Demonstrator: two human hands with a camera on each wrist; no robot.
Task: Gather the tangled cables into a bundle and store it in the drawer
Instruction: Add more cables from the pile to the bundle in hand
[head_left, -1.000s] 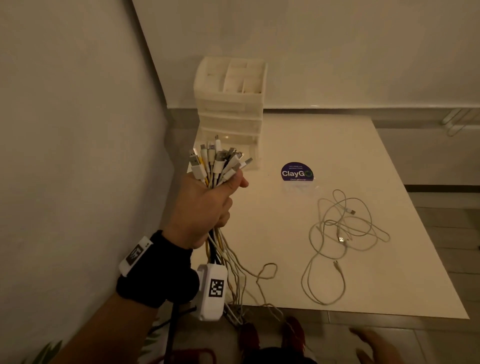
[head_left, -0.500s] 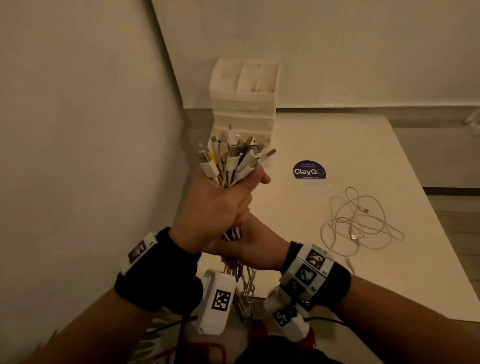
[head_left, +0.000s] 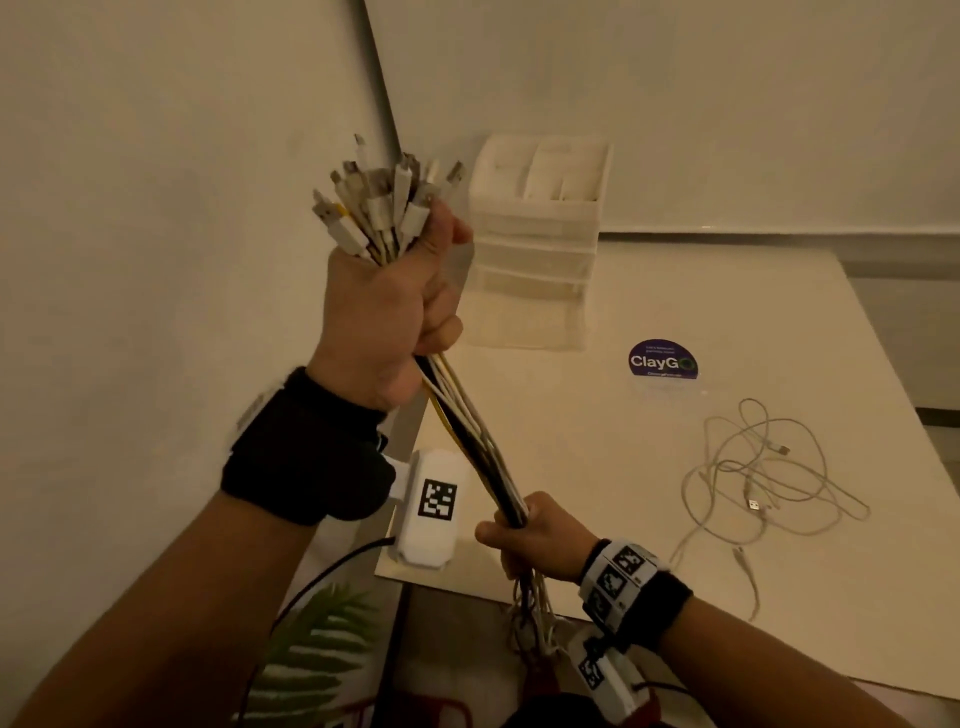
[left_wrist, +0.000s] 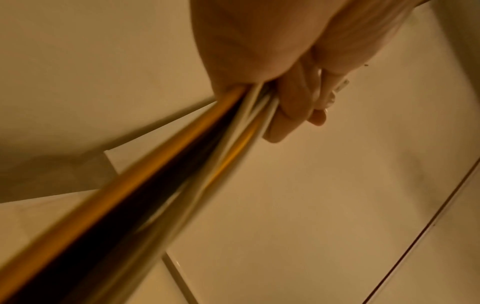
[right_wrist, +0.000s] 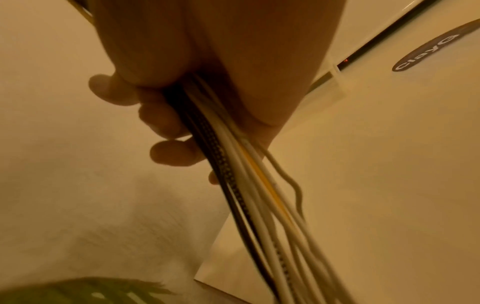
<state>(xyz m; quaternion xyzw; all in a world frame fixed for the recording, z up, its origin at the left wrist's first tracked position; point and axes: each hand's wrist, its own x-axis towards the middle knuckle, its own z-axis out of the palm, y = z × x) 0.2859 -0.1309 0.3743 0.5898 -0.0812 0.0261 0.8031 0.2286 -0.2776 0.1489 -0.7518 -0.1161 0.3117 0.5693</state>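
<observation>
My left hand (head_left: 389, 306) is raised near the left wall and grips a thick cable bundle (head_left: 467, 431) just below its plug ends (head_left: 384, 202), which fan out above the fist. The white, yellow and black cables run taut down to my right hand (head_left: 524, 535), which grips them lower, near the table's front left corner. Their loose ends hang below the table edge. The left wrist view shows the left hand (left_wrist: 283, 88) wrapped round the bundle (left_wrist: 166, 179); the right wrist view shows the right hand (right_wrist: 168, 123) round the cables (right_wrist: 249, 181). A white drawer unit (head_left: 535, 244) stands at the table's back left, drawers closed.
A loose tangle of white cables (head_left: 753, 478) lies on the white table (head_left: 623, 519) at the right. A round purple ClayGo sticker (head_left: 662, 361) is on the table beside the drawer unit. A green plant (head_left: 317, 639) shows below the table's left edge. Walls close in left and behind.
My right hand came up to the bundle below the left, then slid down the cables. My left hand lifted the plug ends higher, pulling the bundle straight.
</observation>
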